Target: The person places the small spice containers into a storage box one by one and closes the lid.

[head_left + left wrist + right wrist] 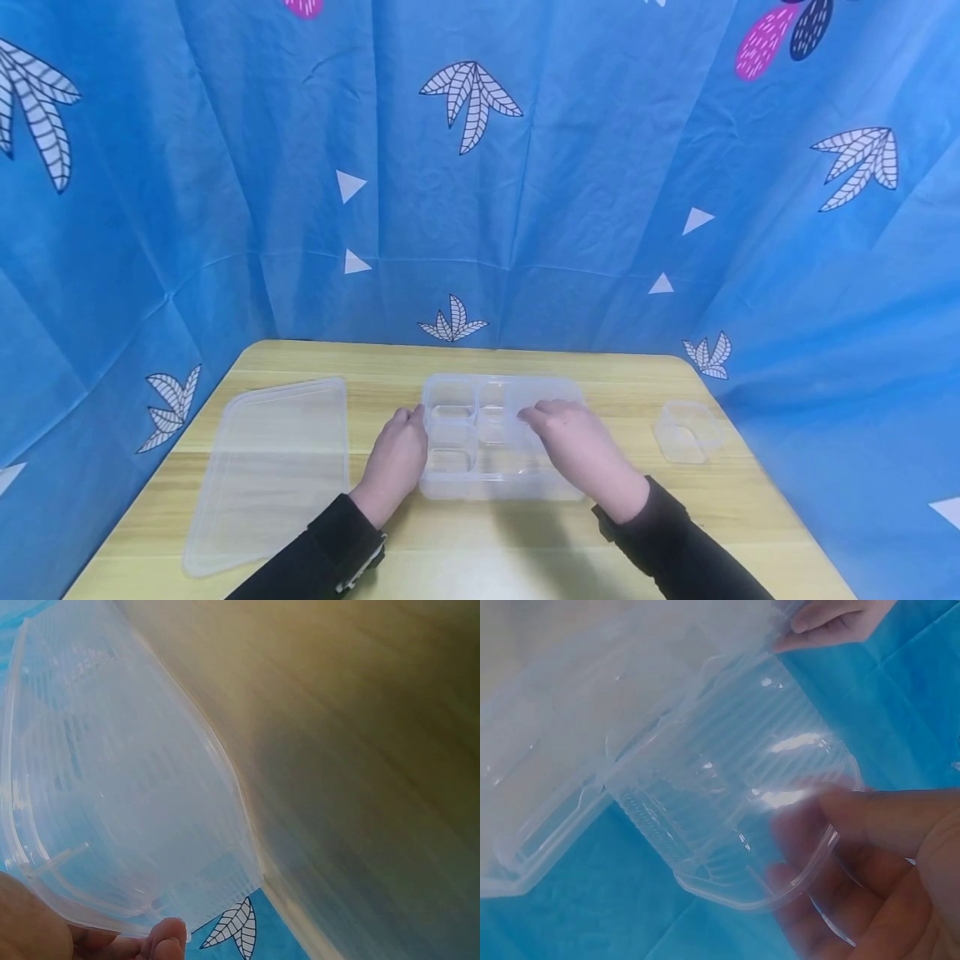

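Observation:
A clear plastic storage box [502,488] with small inner compartments sits mid-table in the head view. My left hand [393,458] grips its left side; in the left wrist view the thumb and fingers [169,937] hold a corner of the box near the rim. Over the right part of the box is my right hand [581,450]. The right wrist view shows that hand pinching the rim of a small clear inner bin [735,750] between thumb and fingers. This bin appears tilted against the larger box, and its exact seating is hidden.
Left of the box, a large translucent lid [277,475] lies flat on the wooden table [450,550]. Toward the right edge stands another small clear bin [684,433]. A blue patterned curtain [570,192] encloses the back and sides.

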Tool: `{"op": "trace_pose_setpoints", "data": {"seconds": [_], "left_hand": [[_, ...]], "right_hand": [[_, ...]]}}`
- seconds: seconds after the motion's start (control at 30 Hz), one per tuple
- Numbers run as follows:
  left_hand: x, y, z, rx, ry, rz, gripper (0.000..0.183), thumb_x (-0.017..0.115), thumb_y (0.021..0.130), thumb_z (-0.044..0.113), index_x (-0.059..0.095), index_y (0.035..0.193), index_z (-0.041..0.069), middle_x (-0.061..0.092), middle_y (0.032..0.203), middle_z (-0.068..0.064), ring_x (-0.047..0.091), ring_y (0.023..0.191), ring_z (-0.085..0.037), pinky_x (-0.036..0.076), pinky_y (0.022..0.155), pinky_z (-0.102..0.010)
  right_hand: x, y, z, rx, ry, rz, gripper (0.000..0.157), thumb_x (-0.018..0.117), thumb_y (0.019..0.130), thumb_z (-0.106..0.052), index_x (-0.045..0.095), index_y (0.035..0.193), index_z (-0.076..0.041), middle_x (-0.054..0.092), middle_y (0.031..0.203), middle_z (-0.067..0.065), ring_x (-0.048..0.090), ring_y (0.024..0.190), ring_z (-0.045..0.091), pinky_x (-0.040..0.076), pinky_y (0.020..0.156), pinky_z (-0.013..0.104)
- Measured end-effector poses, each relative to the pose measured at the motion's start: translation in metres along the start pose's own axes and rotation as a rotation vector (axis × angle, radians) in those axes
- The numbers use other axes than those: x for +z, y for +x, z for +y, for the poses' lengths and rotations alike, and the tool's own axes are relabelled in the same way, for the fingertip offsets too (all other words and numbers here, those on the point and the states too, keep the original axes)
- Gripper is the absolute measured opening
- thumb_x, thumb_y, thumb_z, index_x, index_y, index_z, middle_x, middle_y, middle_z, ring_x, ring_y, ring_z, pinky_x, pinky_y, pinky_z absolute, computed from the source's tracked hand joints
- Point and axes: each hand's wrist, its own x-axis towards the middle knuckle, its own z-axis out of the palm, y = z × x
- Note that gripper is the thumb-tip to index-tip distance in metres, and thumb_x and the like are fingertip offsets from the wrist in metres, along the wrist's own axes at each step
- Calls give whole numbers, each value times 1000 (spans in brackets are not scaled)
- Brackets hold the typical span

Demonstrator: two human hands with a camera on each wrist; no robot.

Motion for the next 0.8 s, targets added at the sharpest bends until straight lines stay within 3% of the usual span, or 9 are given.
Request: {"op": "trace_pose_setpoints", "data": {"seconds": [0.2, 0.47, 0.8], "left_hand": [[0, 0, 0, 21, 36, 11, 30, 57, 91, -8, 60, 119, -20, 65, 92, -24, 59, 69, -20, 54, 60, -28], [-1, 0, 0, 14, 17, 14, 30, 56, 92, -8, 61, 119, -20, 64, 91, -23, 54, 65, -17, 52, 56, -26], [-1, 0, 0, 16, 29, 17, 30, 56, 92, -7, 61, 119, -20, 64, 92, -24, 57, 66, -20, 53, 58, -28]], "right_hand": [[2, 1, -7, -26, -12, 14, 31, 68, 82, 13, 73, 106, -6, 71, 90, 4, 67, 80, 19, 57, 72, 35], [12, 2, -16, -25, -20, -5, 34, 67, 81, 13, 73, 107, -8, 71, 91, 2, 67, 82, 19, 56, 76, 35], [25, 0, -27, -38, -27, -26, 39, 68, 77, 12, 72, 107, -12, 69, 90, -1, 64, 77, 16, 55, 67, 29]]}}
